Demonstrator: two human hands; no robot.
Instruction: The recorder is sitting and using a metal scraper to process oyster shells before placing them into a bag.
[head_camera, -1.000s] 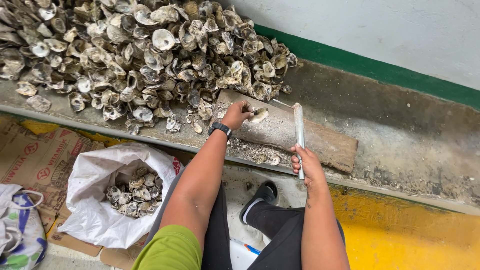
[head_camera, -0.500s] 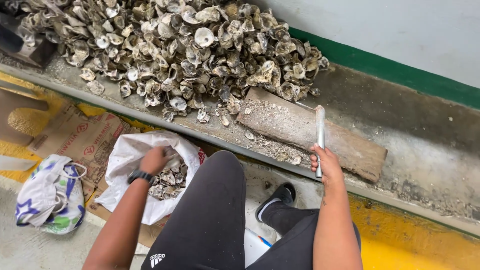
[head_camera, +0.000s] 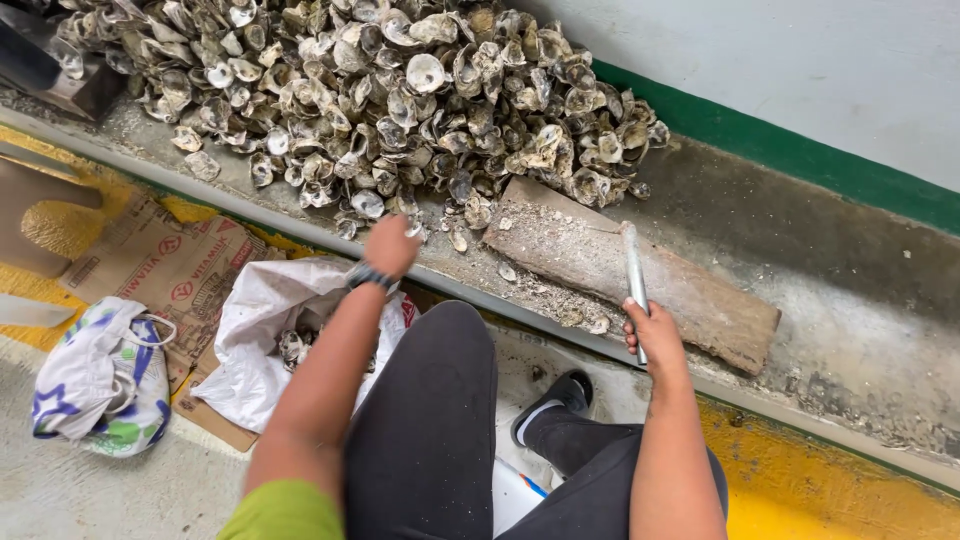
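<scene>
A big heap of grey oyster shells (head_camera: 400, 90) covers the concrete ledge at the upper left. My left hand (head_camera: 390, 245) hovers at the near edge of the heap, fingers curled; whether it holds a shell I cannot tell. A watch sits on that wrist. My right hand (head_camera: 655, 335) grips a short metal rod (head_camera: 633, 275) that lies along a flat stone slab (head_camera: 640, 270) on the ledge. Shell crumbs litter the slab.
Below the ledge, a white sack (head_camera: 260, 340) partly filled with shells lies on flattened cardboard (head_camera: 165, 270). A patterned cloth bag (head_camera: 100, 380) rests at the lower left. My dark-trousered legs and one shoe (head_camera: 555, 400) fill the lower middle. Yellow floor paint runs along the ledge.
My left hand has come up from the white sack to the edge of the shell heap. My right hand keeps the rod on the slab.
</scene>
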